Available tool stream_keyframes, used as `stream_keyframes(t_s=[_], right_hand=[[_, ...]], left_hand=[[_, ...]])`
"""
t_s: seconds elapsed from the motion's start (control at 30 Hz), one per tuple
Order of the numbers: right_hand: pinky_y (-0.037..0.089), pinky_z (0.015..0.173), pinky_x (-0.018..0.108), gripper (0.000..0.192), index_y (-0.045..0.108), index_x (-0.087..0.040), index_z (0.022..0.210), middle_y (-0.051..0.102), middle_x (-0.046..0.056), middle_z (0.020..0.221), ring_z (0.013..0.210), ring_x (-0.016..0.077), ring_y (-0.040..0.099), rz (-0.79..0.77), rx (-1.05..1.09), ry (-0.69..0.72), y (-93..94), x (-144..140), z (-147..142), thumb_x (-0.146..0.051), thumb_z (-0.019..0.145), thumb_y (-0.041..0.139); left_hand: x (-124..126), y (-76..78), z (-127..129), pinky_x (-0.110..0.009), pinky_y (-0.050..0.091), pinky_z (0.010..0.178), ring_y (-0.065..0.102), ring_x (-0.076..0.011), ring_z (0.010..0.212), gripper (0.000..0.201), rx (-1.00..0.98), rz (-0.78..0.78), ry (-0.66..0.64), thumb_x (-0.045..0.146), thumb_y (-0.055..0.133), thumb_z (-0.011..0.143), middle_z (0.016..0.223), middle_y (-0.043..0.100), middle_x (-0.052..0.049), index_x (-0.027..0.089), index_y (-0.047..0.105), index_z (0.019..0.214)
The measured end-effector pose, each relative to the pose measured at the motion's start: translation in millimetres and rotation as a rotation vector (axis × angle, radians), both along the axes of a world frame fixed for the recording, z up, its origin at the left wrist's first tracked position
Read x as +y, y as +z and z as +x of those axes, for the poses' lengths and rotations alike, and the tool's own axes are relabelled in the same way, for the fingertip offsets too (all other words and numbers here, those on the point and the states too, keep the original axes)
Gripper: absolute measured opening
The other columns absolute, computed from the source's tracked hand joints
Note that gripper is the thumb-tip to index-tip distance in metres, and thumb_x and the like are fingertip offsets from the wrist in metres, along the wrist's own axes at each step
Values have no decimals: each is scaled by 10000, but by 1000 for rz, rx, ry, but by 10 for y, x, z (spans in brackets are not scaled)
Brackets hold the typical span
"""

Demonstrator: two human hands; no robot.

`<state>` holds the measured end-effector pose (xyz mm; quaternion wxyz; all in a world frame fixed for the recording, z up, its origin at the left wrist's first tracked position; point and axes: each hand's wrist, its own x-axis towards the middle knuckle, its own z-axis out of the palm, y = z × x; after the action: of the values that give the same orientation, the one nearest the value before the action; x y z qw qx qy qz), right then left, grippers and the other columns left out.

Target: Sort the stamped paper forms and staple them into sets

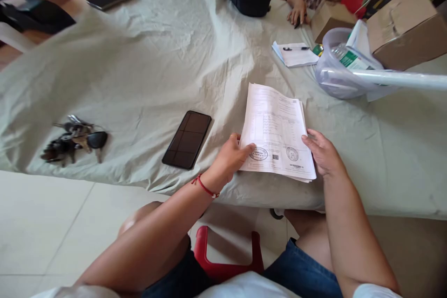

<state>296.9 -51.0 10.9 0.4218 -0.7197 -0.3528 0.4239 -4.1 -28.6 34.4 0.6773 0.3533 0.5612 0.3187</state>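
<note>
Gripping a stack of papers (277,132) at its near corners, left hand (228,158) and right hand (323,151) closed on the edges, squaring it on the desk (157,56); phone (187,139) just left, keys (71,137) far left.

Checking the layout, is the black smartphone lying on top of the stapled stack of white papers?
No, the black smartphone lies on the cloth, left of the white paper stack.

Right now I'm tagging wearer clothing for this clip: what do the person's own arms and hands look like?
Both forearms are bare, with no gloves or rings visible. The left hand has a thin red cord bracelet at the wrist; the right hand wears nothing. White short sleeves show at the bottom edge.
</note>
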Motion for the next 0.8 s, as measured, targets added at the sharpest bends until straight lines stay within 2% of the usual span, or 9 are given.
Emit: stream_keyframes(t_s=[0.1,0.2,0.3,0.4,0.47,0.57,0.67,0.8], right_hand=[[729,1022,589,739,797,-263,1198,905,102,1188,1121,393,883,-67,243,98,175,-20,-110,-645,632,1079],[729,1006,597,662,840,-254,1119,915,88,1130,1056,388,892,-44,255,121,305,-53,-164,-566,603,1113],[684,1125,616,573,866,-293,1150,908,58,1242,1193,380,869,156,176,80,404,-85,-204,-538,682,1086],[628,1230,628,460,875,-338,1161,887,45,1327,1364,384,804,343,82,79,487,-124,-296,-542,778,1027],[618,1241,653,424,876,-350,1155,891,59,1291,1393,397,784,402,1,84,527,-161,-369,-598,827,975],[632,1218,655,428,871,-364,1112,890,80,1226,1397,418,774,408,-59,101,568,-226,-413,-689,840,931],[593,1279,638,465,865,-397,1128,875,45,1276,1482,424,720,357,-114,224,614,-263,-345,-695,788,971],[554,1332,620,569,853,-489,1219,861,-6,1295,1541,433,665,324,-203,446,658,-256,-253,-735,723,986]], left_hand=[[8,87,-17,-409,633,982,803,-293,1167,321,-122,-96,-56,153,855,950,1333,810,-166,188,636,1182],[31,160,-68,-422,646,1036,798,-307,1241,422,-229,-46,-111,122,894,891,1387,818,-157,194,689,1253],[89,235,-143,-439,658,1010,811,-326,1196,418,-255,112,-136,252,957,880,1300,837,-152,188,708,1209],[145,333,-187,-466,647,1094,806,-328,1225,474,-358,306,-121,286,991,841,1287,846,-128,188,746,1235],[162,402,-203,-477,627,1156,793,-334,1269,448,-362,451,-97,331,1005,834,1289,853,-116,188,804,1208],[176,477,-258,-486,614,1178,791,-343,1242,351,-275,645,-80,419,1000,844,1201,867,-109,190,864,1072],[208,511,-356,-480,612,1162,790,-341,1197,333,-214,738,-92,391,1017,807,1131,852,-103,191,857,1019],[229,562,-435,-484,623,1120,774,-361,1213,433,-221,700,-57,375,1044,750,1121,821,-100,194,827,1079]])
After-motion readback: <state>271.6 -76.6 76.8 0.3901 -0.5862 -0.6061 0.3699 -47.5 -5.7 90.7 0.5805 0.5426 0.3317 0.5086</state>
